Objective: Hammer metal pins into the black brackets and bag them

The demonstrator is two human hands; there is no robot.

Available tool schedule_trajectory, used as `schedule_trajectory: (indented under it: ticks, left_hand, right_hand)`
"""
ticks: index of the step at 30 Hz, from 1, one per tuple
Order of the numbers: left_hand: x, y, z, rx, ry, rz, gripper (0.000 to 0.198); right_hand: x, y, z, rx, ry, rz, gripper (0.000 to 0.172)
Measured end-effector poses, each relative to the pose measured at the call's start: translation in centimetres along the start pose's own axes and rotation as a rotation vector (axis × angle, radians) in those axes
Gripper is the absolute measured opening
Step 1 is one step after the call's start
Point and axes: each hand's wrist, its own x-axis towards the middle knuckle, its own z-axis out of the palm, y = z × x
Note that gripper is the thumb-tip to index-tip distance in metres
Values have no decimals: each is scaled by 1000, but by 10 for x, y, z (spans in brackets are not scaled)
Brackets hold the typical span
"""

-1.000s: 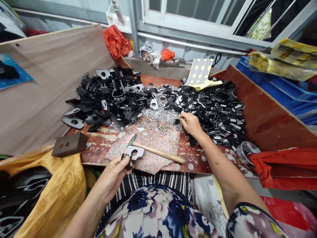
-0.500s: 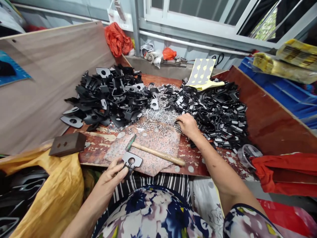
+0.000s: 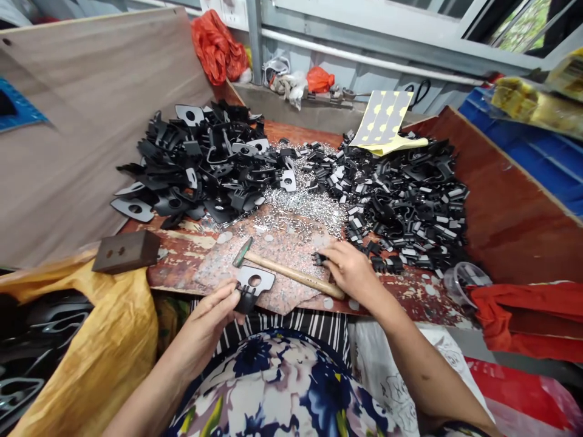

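Between thumb and fingers, my left hand (image 3: 217,306) grips a black plastic part with a grey face (image 3: 255,279) and a round hole, close to the front edge of the stone slab (image 3: 273,238). My right hand (image 3: 350,268) pinches a small black plastic clip (image 3: 319,259) above the slab's right side. A hammer (image 3: 291,271) with a green head and wooden handle lies across the slab between my hands. Beyond it spreads a heap of small shiny metal pins (image 3: 314,203).
Grey-faced black parts (image 3: 200,167) are heaped at the left, small black clips (image 3: 410,200) at the right. A brown block (image 3: 126,252) sits front left, above a yellow bag (image 3: 109,340). A clear plastic tub (image 3: 464,282) stands front right. Wooden boards (image 3: 514,170) wall the sides.
My right hand has come back from the edge of the clip heap toward me, carrying a small black clip. My left hand has tilted its part slightly, and the view has shifted.
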Motion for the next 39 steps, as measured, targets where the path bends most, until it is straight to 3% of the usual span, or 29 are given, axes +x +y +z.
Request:
schedule_trajectory:
  ticks: [2, 5, 9, 12, 17, 21, 25, 27, 29, 32, 36, 39]
  left_hand:
    - [3, 0, 5, 61, -46, 54, 32]
    - [9, -3, 18, 155, -119, 120, 31]
    - [13, -5, 42, 83, -228, 75, 24]
    - [13, -4, 59, -14, -289, 38, 27]
    - [13, -4, 69, -101, -317, 67, 31]
    - [14, -6, 65, -100, -302, 86, 34]
    - [16, -5, 54, -37, -266, 159, 30]
    - [18, -4, 48, 9, -244, 195, 27]
    - [21, -5, 41, 53, -235, 213, 26]
    - [24, -7, 33, 62, -203, 211, 23]
    - [22, -7, 28, -2, -134, 163, 27]
    - [20, -5, 28, -51, -132, 101, 32]
  right_hand:
    - [-1, -2, 0, -93, -83, -10, 29]
    - [3, -6, 6, -180, -57, 87, 30]
    - [11, -23, 9, 151, 146, 214, 25]
    - [13, -49, 7, 435, 281, 182, 18]
    - [10, -83, 11, 379, 339, 108, 22]
    - [3, -91, 22, 309, 301, 94, 32]
    - [-2, -97, 29, 548, 243, 138, 27]
    - [0, -97, 27, 716, 157, 170, 23]
    - [7, -91, 21, 781, -15, 156, 24]
    - [30, -71, 13, 496, -162, 148, 25]
    - [58, -41, 18, -147, -66, 185, 15]
    - [63, -33, 23, -189, -73, 149, 16]
